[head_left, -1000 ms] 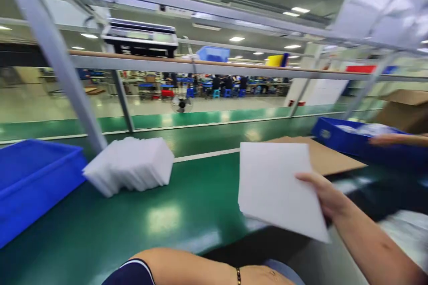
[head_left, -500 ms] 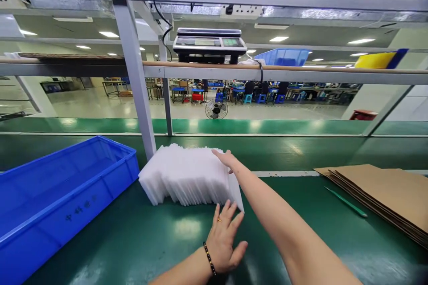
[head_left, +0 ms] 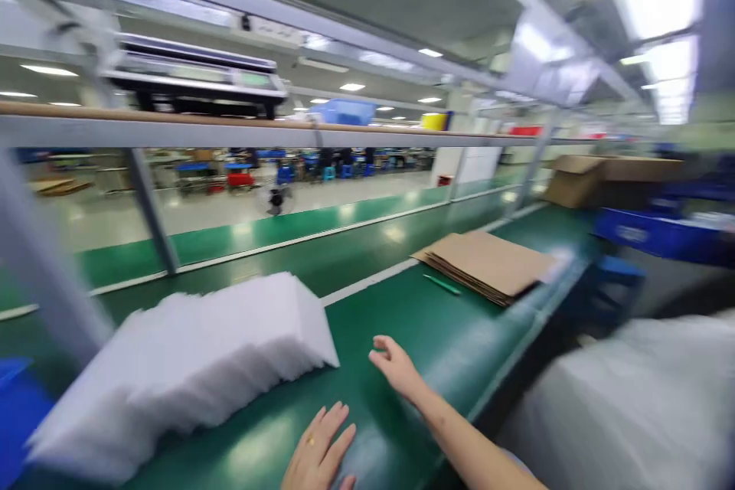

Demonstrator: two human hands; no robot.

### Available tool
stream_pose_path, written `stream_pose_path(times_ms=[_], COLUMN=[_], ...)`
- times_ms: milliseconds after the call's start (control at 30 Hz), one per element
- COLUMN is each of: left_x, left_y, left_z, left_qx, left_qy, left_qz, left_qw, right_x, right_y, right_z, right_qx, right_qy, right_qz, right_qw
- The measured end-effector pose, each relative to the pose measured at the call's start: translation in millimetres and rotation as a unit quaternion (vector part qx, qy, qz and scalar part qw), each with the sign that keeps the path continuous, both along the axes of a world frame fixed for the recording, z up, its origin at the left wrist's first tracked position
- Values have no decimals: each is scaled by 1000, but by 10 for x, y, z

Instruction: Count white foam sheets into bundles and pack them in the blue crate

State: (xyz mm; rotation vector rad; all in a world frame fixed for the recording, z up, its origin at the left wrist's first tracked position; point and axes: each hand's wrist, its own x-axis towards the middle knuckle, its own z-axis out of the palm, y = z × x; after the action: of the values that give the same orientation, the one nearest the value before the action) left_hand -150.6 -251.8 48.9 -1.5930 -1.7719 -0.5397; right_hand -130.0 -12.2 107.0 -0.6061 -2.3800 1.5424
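A long row of white foam sheets [head_left: 212, 344], packed against one another and leaning, stands on the green work surface [head_left: 396, 429] at the left. My left hand [head_left: 321, 448] is low in the view, just in front of the row's right end, fingers spread and nothing in them. Right of the row, my right hand [head_left: 396, 367] hangs over the bare green surface. Its fingers are slightly curled and apart, holding nothing. Neither hand touches the sheets. Motion blurs the picture somewhat.
Flat brown cardboard [head_left: 488, 264] lies stacked farther right, with a green pen-like tool [head_left: 441, 285] beside it. A blue bin [head_left: 20, 413] is at the left edge. White wrapped material [head_left: 632, 406] bulges beyond the bench edge. A scale [head_left: 195, 76] rests on the shelf above.
The view has swung to the right. My right hand has left the end of the foam row and drawn back to the right. My left hand remains open near the row.
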Motion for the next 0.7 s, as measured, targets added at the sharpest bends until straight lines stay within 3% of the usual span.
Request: stream_pose_path(times_ms=[67, 133, 267, 400, 467, 567, 700], left_x=[41, 142, 606, 1287, 1654, 2212, 2890], left_y=[224, 566, 1462, 2320, 2689, 3224, 3957], left_z=[-12, 63, 401, 800, 996, 1235, 1310], left_qx=[-12, -27, -19, -65, -137, -214, -254], left_qy=[38, 67, 112, 143, 129, 98, 94], left_qz=[-54, -122, -251, -334, -350, -387, -430], left_qw=[998, 990, 961, 929, 918, 892, 861], right_x=[574, 1187, 2559, 3928, 4470, 5024, 5493], right_y=[183, 391, 918, 1716, 2191, 2816, 3313], right_z=[-12, 85, 463, 694, 652, 412, 85], right_qx=[-6, -11, 1, 10, 1, -55, -100], right_qy=[5, 17, 72, 92, 57, -39, -87], right_qz=[-15, -42, -144, -316, -409, -496, -600], right_qw=[1000, 999, 987, 944, 911, 866, 789])
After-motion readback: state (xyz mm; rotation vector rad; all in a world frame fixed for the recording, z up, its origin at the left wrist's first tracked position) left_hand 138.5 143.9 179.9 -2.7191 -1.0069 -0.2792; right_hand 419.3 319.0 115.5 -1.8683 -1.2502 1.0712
